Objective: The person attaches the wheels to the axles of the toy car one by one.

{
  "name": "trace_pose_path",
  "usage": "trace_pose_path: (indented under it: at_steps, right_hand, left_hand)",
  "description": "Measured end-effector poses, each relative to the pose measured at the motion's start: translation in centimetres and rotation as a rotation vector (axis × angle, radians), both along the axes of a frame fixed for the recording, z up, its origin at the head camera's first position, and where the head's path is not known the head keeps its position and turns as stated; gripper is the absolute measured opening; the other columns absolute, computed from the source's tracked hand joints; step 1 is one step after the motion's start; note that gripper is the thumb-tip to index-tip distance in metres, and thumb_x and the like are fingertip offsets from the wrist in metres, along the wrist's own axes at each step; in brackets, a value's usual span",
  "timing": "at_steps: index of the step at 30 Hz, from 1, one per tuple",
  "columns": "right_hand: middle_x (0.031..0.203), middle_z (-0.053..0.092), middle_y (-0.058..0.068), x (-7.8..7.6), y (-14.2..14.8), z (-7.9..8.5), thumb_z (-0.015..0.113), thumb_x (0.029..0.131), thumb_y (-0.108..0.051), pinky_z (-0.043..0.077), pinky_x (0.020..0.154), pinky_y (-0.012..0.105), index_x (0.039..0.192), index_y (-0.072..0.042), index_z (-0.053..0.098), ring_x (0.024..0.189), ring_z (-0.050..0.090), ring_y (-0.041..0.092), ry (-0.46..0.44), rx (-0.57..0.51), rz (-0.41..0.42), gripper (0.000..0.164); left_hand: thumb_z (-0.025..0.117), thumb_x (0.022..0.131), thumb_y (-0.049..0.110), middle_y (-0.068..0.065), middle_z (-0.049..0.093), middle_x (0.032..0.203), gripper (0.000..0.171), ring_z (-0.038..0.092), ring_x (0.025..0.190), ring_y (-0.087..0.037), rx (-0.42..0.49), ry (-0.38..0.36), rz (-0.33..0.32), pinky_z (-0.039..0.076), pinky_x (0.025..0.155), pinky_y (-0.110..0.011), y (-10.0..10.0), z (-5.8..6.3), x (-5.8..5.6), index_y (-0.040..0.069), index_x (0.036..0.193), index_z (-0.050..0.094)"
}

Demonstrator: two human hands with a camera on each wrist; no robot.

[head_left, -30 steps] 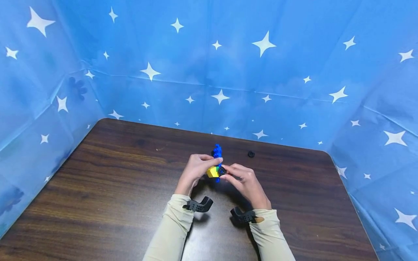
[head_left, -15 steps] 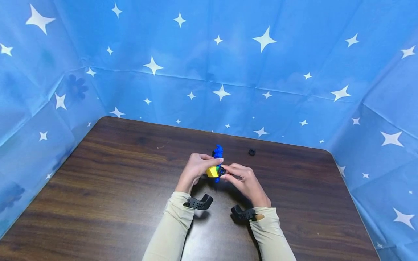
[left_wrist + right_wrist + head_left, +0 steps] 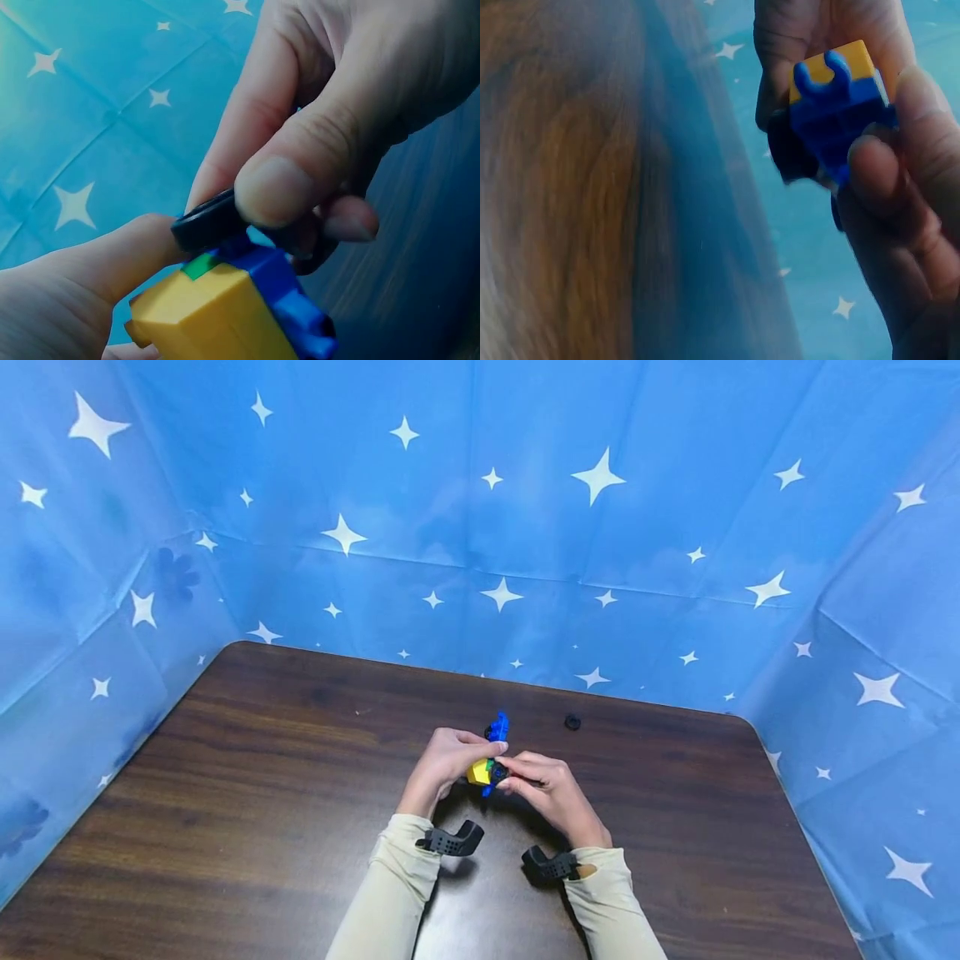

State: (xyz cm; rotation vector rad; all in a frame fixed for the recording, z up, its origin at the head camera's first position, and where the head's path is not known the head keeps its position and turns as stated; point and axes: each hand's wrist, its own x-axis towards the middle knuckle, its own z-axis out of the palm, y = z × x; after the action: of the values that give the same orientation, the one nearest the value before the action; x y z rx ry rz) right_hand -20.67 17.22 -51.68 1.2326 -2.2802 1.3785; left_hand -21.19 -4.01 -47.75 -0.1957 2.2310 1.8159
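Blue cloth with white stars hangs behind a brown wood-grain table. Above the tabletop, the toy sits between both hands. Its body is held in the left hand, fingers bent around it and thumb laid along the top; the right hand pinches a tyre between thumb and finger, pressed to the toy's side, where blue shows through its centre. Against half a second ago, the toy leans more, its near end swung leftward, while the grips match. Smooth, shiny plastic makes up the toy: an angular yellow block, a green sliver, a knobbly blue length. Another tyre, round and black, lies beyond the right hand.
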Motion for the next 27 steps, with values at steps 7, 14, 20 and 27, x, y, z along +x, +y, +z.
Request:
trace_pose_path:
  at_steps: [7, 14, 20, 27]
  right_hand:
    - [0.100, 0.075, 0.004, 0.3, -0.6, -0.6, 0.075, 0.093, -0.003, 0.053, 0.068, 0.018, 0.131, -0.004, 0.072, 0.077, 0.062, 0.008, 0.068, 0.025, -0.027, 0.038]
    - [0.091, 0.074, 0.003, 0.4, -1.6, -1.2, 0.077, 0.091, -0.004, 0.049, 0.062, 0.017, 0.125, -0.003, 0.075, 0.071, 0.059, 0.006, 0.096, -0.028, -0.112, 0.034]
    - [0.089, 0.077, 0.006, 0.9, -2.0, -1.8, 0.078, 0.090, -0.003, 0.053, 0.064, 0.017, 0.121, -0.001, 0.077, 0.072, 0.070, 0.013, 0.005, -0.099, -0.156, 0.031]
    - [0.091, 0.077, 0.011, 0.6, -2.2, -2.4, 0.075, 0.091, 0.002, 0.054, 0.066, 0.018, 0.120, 0.003, 0.076, 0.072, 0.072, 0.022, -0.015, -0.129, -0.158, 0.030]
  left_hand:
    - [0.085, 0.084, 0.042, -0.015, 0.075, 0.107, 0.046, 0.065, 0.086, -0.020, -0.028, 0.024, 0.052, 0.055, 0.069, -0.029, -0.1, -0.6, 0.3, 0.001, 0.103, 0.080]
    - [0.087, 0.083, 0.039, -0.014, 0.075, 0.101, 0.043, 0.063, 0.080, -0.019, -0.015, 0.064, 0.105, 0.052, 0.065, -0.028, -0.2, -0.6, 0.2, 0.000, 0.099, 0.079]
    - [0.087, 0.083, 0.038, -0.014, 0.075, 0.101, 0.043, 0.063, 0.079, -0.019, -0.013, 0.079, 0.126, 0.052, 0.064, -0.027, -0.1, -1.0, 0.2, -0.001, 0.099, 0.078]
    - [0.085, 0.084, 0.041, -0.013, 0.075, 0.101, 0.044, 0.063, 0.082, -0.018, -0.036, 0.083, 0.111, 0.051, 0.065, -0.027, 0.3, -1.6, 0.0, 0.000, 0.099, 0.079]
